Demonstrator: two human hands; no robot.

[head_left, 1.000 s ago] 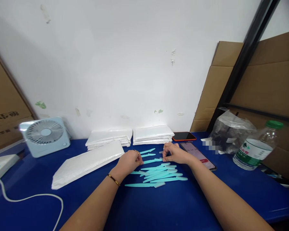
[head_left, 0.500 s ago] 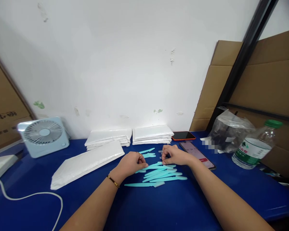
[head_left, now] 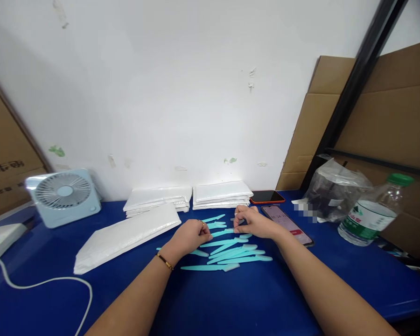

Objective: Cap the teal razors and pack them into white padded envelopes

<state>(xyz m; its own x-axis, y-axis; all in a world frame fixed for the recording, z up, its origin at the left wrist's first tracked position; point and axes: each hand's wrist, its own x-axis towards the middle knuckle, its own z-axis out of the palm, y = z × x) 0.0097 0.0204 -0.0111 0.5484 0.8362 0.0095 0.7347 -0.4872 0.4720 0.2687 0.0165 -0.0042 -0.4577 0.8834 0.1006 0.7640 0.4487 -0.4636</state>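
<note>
A slim turquoise eyebrow razor [head_left: 222, 232] spans the gap between my two hands. My left hand [head_left: 192, 234] is closed, pinching its left end between thumb and fingers. At the other end, my right hand [head_left: 250, 222] pinches it near the clear cap. Just below the hands, several more razors [head_left: 236, 252] lie overlapping on the blue table [head_left: 210, 303], with one razor [head_left: 205, 268] apart at the front. Beyond my left fingertips are other turquoise razors [head_left: 214, 218]. A small clear piece by my right fingers is partly hidden.
White padded envelopes [head_left: 222, 192] are stacked along the wall, and one envelope [head_left: 126, 238] lies slanted at left. Further left are a fan [head_left: 65, 196] and a white cable [head_left: 49, 282]. Two phones [head_left: 289, 226], a bagged cup [head_left: 336, 191] and a bottle [head_left: 367, 217] occupy the right.
My right hand has shifted slightly up and left, and the held razor now sits a little farther back, separate from the pile. More of the razors beneath my left hand show.
</note>
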